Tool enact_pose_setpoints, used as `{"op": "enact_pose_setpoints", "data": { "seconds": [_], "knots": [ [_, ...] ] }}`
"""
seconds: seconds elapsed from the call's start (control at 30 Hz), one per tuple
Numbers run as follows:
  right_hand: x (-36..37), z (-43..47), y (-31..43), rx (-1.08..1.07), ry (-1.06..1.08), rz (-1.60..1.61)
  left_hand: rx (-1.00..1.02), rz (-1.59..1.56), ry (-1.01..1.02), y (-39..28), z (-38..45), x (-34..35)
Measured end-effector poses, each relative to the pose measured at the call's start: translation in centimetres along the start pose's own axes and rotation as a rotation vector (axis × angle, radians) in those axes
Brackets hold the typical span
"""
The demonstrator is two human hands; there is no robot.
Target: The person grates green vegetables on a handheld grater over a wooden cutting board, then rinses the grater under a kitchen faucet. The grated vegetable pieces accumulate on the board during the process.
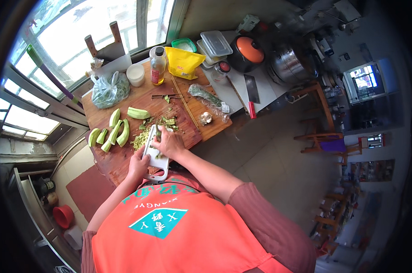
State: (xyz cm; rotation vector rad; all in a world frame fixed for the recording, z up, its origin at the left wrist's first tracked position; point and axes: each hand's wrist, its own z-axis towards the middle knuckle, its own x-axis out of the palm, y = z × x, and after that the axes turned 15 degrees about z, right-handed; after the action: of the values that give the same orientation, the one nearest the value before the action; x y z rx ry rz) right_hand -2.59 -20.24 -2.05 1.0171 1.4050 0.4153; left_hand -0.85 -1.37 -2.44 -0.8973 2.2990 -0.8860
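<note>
My left hand (138, 164) grips the edge of a white hand grater (154, 161), whose handle end points toward my apron. A green piece of vegetable (158, 132) is pinched in my right hand (171, 142) against the grater's face. Pale green shreds (140, 140) lie under and beside the grater on a reddish wooden cutting board (124, 163). Darker green peelings (168, 120) are scattered just beyond. Several peeled pale green gourd pieces (123, 133) rest on the board's left side, with another piece (138, 113) farther back.
Behind the board stand a knotted plastic bag of greens (110, 90), a white tub (135, 75), an oil bottle (158, 66) and a yellow pouch (183, 63). Chopsticks (185, 100), garlic (206, 118) and a wrapped green vegetable (206, 95) lie right. A red-handled cleaver (251, 90) lies farther right.
</note>
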Motion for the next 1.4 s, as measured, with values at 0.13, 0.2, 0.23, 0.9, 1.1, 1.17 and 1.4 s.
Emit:
{"op": "enact_pose_setpoints", "data": {
  "seconds": [0.13,0.2,0.23,0.9,1.1,1.17,1.4],
  "knots": [
    [2.0,5.6,-5.9,-0.021,-0.176,-0.269,0.054,0.129,-0.030,0.2,-0.1,0.5],
    [1.8,6.8,-5.7,-0.011,-0.234,-0.156,0.084,0.123,-0.058,1.9,1.3,0.7],
    [1.6,6.0,-4.3,-0.058,-0.241,-0.037,0.094,0.131,-0.063,2.0,1.3,0.8],
    [2.3,6.6,-3.8,0.014,-0.102,-0.187,0.064,0.101,-0.064,0.8,-0.5,0.9],
    [1.8,-0.3,0.6,-0.092,0.206,-0.074,-0.053,0.157,-0.017,-0.8,-1.4,-0.7],
    [3.3,0.6,-2.1,-0.090,0.091,-0.017,0.002,0.111,-0.020,0.1,-1.4,0.1],
    [1.4,2.9,0.1,-0.076,0.050,0.008,-0.049,0.084,-0.042,0.3,-1.4,-0.3]
  ]
}}
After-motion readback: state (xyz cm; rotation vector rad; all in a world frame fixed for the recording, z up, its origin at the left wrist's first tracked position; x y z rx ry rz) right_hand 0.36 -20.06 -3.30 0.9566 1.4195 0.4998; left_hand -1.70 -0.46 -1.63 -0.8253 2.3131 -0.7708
